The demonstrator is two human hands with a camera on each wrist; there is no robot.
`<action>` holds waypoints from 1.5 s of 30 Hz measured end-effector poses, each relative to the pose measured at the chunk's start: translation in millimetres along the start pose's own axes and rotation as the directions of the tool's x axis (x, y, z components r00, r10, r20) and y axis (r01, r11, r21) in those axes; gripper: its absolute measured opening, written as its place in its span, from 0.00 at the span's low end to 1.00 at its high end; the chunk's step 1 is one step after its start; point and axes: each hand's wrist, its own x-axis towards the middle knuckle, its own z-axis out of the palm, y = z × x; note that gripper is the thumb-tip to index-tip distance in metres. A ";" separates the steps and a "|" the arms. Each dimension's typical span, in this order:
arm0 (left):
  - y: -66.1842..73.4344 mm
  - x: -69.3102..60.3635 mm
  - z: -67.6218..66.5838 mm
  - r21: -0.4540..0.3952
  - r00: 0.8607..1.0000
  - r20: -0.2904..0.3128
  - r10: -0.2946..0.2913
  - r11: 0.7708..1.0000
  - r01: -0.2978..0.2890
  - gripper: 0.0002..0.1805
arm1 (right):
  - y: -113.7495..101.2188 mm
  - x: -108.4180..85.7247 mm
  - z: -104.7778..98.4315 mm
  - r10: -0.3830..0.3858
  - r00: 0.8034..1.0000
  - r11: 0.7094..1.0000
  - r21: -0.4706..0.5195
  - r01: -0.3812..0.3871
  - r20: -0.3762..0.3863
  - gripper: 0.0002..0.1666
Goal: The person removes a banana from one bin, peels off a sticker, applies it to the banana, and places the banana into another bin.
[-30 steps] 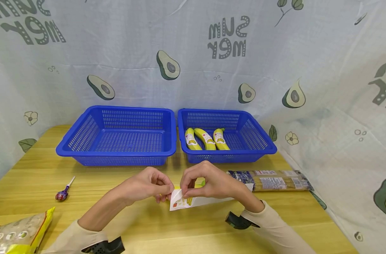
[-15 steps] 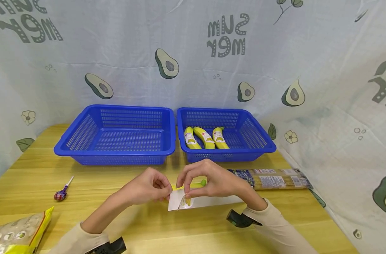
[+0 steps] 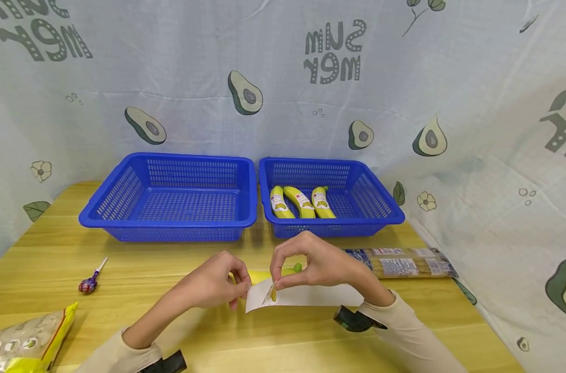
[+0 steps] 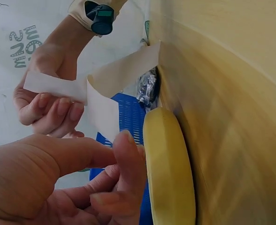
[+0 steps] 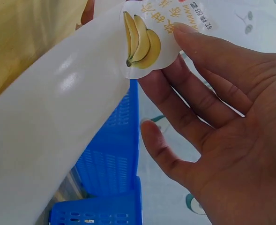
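Note:
A white backing strip (image 3: 320, 295) stretches in front of me above the table. My left hand (image 3: 222, 282) pinches its left end between thumb and finger, as the left wrist view (image 4: 81, 173) of that hand shows. My right hand (image 3: 310, 264) pinches a sticker (image 5: 145, 40) printed with bananas and lettering. The sticker is lifted off the strip along much of its length; its lower edge meets the strip. Behind the strip lies a yellow banana (image 4: 168, 164) with a green tip, close to the left fingers and partly hidden by the strip and right hand.
At the back, a blue basket (image 3: 168, 225) stands left of another blue basket (image 3: 334, 228) holding three labelled bananas (image 3: 300, 202). A noodle pack (image 3: 404, 262) lies to the right. A lollipop (image 3: 90, 282) and a yellow-edged bag (image 3: 26, 339) are at left.
The right hand has pulled the sticker up and rightward, lifting it from the strip. The left hand has stayed at the strip's left end, shifting slightly.

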 end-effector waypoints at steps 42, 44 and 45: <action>4.0 -10.3 4.9 0.384 0.998 -0.031 -0.055 0.921 0.062 0.15 | 6.1 0.0 4.6 0.155 0.988 0.975 0.162 -0.154 0.011 0.09; 4.3 -7.9 -2.3 0.293 0.999 -0.040 0.022 0.956 -0.010 0.10 | 6.6 0.4 4.9 0.164 0.986 0.973 0.165 -0.162 0.002 0.07; 4.8 -6.7 -5.8 0.237 0.997 -0.041 0.062 0.970 -0.050 0.08 | 6.9 0.7 4.7 0.161 0.987 0.975 0.156 -0.159 0.000 0.06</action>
